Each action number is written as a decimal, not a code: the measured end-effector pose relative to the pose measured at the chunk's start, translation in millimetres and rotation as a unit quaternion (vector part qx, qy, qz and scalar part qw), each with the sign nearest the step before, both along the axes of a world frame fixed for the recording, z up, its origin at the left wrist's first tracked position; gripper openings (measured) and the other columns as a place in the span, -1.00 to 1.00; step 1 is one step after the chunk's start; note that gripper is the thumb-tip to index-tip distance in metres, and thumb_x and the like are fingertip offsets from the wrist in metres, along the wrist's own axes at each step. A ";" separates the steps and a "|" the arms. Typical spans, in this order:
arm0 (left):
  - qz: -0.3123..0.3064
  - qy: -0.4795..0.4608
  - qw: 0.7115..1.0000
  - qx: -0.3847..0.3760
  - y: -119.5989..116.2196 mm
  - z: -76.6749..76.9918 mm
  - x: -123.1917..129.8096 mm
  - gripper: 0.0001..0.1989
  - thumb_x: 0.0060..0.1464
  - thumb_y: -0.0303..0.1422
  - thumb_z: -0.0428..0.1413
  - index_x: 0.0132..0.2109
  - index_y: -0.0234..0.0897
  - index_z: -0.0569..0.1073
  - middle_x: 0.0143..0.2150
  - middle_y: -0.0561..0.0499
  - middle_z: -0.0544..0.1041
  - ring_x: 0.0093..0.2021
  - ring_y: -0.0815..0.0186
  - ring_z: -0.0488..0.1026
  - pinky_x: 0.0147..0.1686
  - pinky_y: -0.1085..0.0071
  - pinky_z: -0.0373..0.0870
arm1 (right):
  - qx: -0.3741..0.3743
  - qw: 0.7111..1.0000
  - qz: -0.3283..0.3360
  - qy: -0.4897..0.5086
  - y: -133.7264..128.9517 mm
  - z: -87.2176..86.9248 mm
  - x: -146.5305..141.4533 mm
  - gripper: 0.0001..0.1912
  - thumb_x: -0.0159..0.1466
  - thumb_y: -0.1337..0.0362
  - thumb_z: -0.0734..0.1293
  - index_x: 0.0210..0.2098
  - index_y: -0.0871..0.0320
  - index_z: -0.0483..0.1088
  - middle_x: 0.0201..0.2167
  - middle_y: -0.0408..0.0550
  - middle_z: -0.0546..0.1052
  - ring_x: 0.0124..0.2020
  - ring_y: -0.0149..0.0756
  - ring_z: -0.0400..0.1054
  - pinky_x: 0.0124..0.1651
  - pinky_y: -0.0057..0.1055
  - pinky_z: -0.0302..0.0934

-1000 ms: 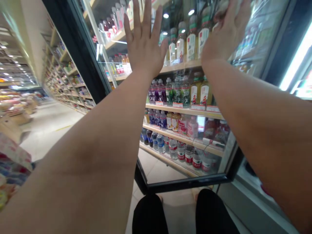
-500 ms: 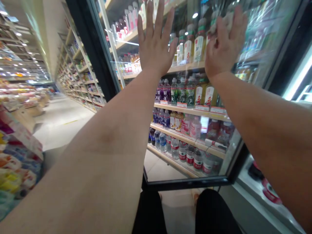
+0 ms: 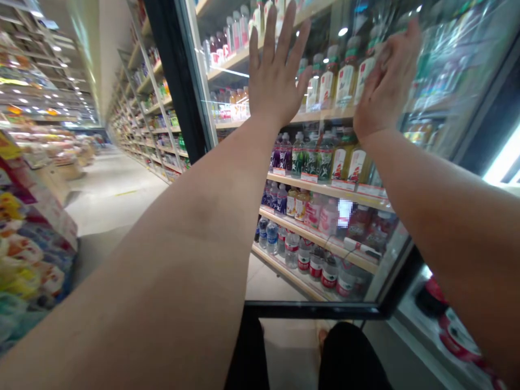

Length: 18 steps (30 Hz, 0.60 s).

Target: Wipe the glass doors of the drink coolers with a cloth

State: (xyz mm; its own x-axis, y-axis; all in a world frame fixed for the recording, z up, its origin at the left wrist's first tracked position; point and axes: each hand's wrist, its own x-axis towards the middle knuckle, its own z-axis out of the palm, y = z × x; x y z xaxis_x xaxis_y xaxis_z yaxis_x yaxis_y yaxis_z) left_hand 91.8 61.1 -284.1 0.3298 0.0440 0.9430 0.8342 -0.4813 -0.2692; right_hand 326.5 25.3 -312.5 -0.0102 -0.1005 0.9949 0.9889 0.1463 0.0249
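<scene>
Supermarket drinks cooler (image 3: pixel 179 70): left hand (image 3: pixel 274 81) and right hand (image 3: pixel 385 81) were raised at its glass door (image 3: pixel 276 287), fingers (image 3: pixel 268 40) spread, grasping nothing, bottles (image 3: pixel 312 157) shelved behind.

Landmark: I see long wall shelving (image 3: pixel 142 108) running down the aisle
Floor: pale aisle floor (image 3: pixel 117 206) along its foot
Light: ceiling spotlights (image 3: pixel 52 70) left of it
Furniture: wooden display tables (image 3: pixel 60 168) across the floor from it

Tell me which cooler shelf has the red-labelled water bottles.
The bottom shelf: its clear water bottles carry red labels, while the shelves above hold pink, green and yellow drinks.
</scene>
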 end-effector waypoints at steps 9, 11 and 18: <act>0.056 -0.029 0.997 -0.038 -4.7 1.1 6.6 -0.27 0.38 -0.43 -0.10 0.60 -0.05 -0.07 0.62 0.10 -0.14 0.60 0.04 -0.26 0.52 -0.08 -0.41 | 0.016 0.997 -0.044 0.062 -5.3 -4.2 -6.9 -0.51 0.54 0.22 0.04 0.38 0.21 0.22 0.44 0.15 0.24 0.51 -0.04 0.00 0.55 0.10 -0.11; 0.065 -0.028 0.997 -0.037 -5.6 1.9 6.4 -0.27 0.39 -0.42 -0.11 0.61 -0.05 -0.09 0.63 0.10 -0.15 0.60 0.04 -0.27 0.52 -0.07 -0.42 | 0.027 0.989 -0.047 0.135 -4.1 -3.7 -5.6 -0.49 0.52 0.26 0.03 0.37 0.32 0.22 0.44 0.25 0.21 0.52 0.02 -0.02 0.55 0.12 -0.16; 0.067 -0.018 0.998 -0.003 10.6 5.9 8.4 -0.30 0.41 -0.43 -0.14 0.61 -0.08 -0.10 0.62 0.03 -0.13 0.59 -0.03 -0.24 0.50 -0.15 -0.40 | -0.025 0.998 -0.039 -0.051 -14.0 -14.0 -14.1 -0.57 0.51 0.26 0.14 0.33 0.02 0.28 0.43 0.01 0.27 0.50 -0.09 0.03 0.54 0.06 -0.05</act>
